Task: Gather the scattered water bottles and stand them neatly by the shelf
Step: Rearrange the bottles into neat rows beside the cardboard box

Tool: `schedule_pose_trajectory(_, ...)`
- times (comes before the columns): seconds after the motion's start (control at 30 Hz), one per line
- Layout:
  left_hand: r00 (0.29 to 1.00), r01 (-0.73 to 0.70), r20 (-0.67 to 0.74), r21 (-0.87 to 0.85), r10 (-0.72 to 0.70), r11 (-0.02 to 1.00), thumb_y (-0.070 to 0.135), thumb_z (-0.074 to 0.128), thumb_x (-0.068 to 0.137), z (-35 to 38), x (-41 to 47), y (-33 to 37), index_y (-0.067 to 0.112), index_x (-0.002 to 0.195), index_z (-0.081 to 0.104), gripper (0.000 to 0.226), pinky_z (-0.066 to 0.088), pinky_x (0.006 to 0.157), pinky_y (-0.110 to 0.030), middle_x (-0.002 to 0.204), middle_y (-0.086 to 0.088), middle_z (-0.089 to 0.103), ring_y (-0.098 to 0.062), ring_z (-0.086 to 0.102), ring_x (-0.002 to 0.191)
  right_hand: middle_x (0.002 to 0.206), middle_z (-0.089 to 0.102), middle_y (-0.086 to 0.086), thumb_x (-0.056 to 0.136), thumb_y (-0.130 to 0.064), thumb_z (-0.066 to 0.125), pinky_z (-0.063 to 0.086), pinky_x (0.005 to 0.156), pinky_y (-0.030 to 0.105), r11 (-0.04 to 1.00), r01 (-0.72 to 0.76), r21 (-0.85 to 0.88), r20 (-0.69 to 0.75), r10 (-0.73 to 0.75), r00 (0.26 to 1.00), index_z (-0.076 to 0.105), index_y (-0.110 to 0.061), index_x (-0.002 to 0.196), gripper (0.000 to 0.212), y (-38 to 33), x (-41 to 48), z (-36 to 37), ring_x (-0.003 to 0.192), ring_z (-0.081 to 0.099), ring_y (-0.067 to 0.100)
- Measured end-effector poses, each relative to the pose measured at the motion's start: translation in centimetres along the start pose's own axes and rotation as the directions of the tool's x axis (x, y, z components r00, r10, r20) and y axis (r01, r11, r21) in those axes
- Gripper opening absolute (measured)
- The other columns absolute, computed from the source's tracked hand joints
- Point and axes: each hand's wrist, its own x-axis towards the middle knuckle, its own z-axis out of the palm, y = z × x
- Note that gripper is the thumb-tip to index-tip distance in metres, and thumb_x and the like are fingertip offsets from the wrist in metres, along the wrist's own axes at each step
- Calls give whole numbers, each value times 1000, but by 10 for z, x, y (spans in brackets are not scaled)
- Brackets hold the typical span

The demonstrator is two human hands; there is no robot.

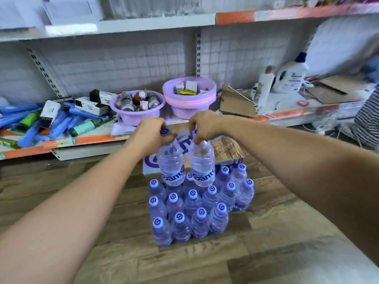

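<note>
Both hands are closed around bottle necks. The left hand [150, 135] grips one water bottle [171, 165] by its top, with a purple cap showing between the fingers; the right hand [202, 125] grips a second water bottle [203, 165] the same way. Both bottles hang upright, side by side, above the far edge of a cluster of standing bottles [196, 210] on the wooden floor [266, 253]. That cluster stands in tidy rows, purple caps up, just near of a printed cardboard box [227, 149] and the low shelf [86, 140]. On the shelf sit two lilac basins [137, 113], scattered blue packets [30, 119] to the left and white detergent bottles [287, 75] to the right.
</note>
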Motion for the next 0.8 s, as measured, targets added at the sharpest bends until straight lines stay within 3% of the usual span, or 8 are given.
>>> schedule_pose_trajectory(0.17,986,-128,93,-75,135,989,30,71,79,30,-5,77,14,70,48,29,28,56,-27,70,-5,45,-19,39,71,90,60,6,76,-13,72,36,49,18,998,-65,27,-25,66,998,67,-11,107,31,63,-52,6,77,55,20)
schedule_pose_trajectory(0.27,972,-145,169,-101,160,984,32,73,76,48,-9,115,16,65,46,33,28,52,-27,66,-1,48,-19,42,70,91,60,4,75,-12,72,40,61,21,993,-112,29,2,112,994,68,-10,107,32,95,-75,16,81,58,20)
schedule_pose_trajectory(0.33,958,-171,218,-90,187,981,32,71,76,61,-11,134,14,69,50,29,29,54,-28,69,-2,50,-20,44,71,96,65,8,74,-10,72,41,58,21,988,-146,51,25,145,989,67,-9,107,33,110,-86,24,82,58,20)
schedule_pose_trajectory(0.43,934,-180,294,-107,204,978,25,68,77,87,-17,159,11,71,51,23,29,54,-30,71,-6,51,-19,46,72,103,67,10,74,-10,73,41,65,22,984,-171,41,45,169,985,66,-7,107,34,133,-102,43,84,57,20)
schedule_pose_trajectory(0.57,908,-204,365,-45,206,978,23,65,77,131,-32,177,19,55,30,42,28,54,-28,57,-1,39,-21,41,67,94,59,1,73,-12,75,40,56,23,981,-189,34,95,186,978,65,-11,107,35,156,-113,76,84,57,20)
schedule_pose_trajectory(0.7,875,-156,454,-70,170,985,25,67,73,176,-43,172,15,59,37,35,39,57,-34,60,-3,44,-26,47,64,107,68,8,72,-13,75,42,67,24,979,-200,48,128,193,973,66,-12,107,36,176,-108,115,88,61,21)
schedule_pose_trajectory(0.8,838,-165,518,-59,171,985,23,67,71,206,-50,168,15,67,39,30,51,67,-41,75,-9,49,-33,59,78,116,67,8,76,-11,71,43,73,25,977,-206,50,180,194,964,64,-12,112,37,184,-101,145,98,62,24)
